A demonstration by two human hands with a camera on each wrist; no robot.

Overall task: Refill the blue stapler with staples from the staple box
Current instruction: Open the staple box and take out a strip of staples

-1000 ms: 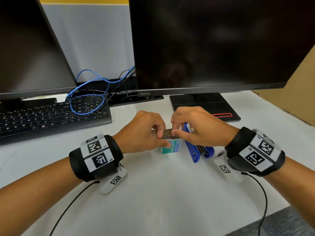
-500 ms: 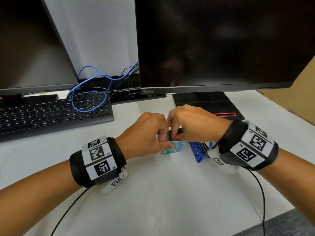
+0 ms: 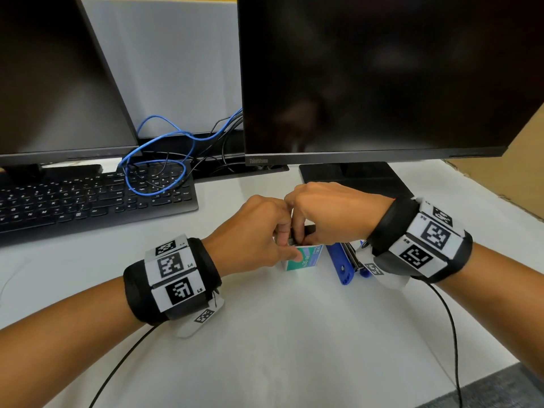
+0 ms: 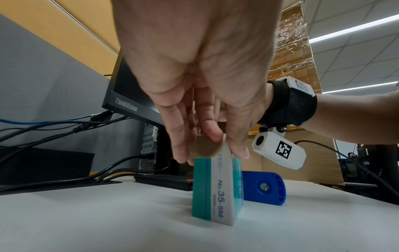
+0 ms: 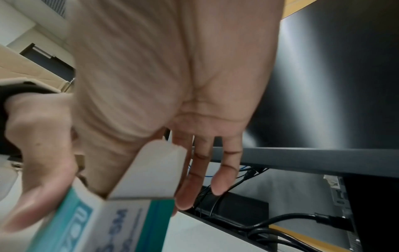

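White surface point(image 3: 265, 334), monitors behind. Both hands had closed in over the staple box point(image 3: 303, 258) at frame centre: left hand point(image 3: 253, 234) pinching it, right hand point(image 3: 329, 213) fingers at its opened top, contents hidden. Stapler point(image 3: 338, 260) lay open just right, unfilled.

Bright, even overhead light; wide-angle edges bend, and the right wrist view is motion-blurred.

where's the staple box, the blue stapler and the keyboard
staple box point(image 4: 218, 191): left wrist view, its grey label face.
blue stapler point(image 3: 338, 262): head view, its blue body.
keyboard point(image 3: 88, 198): head view, its keys.
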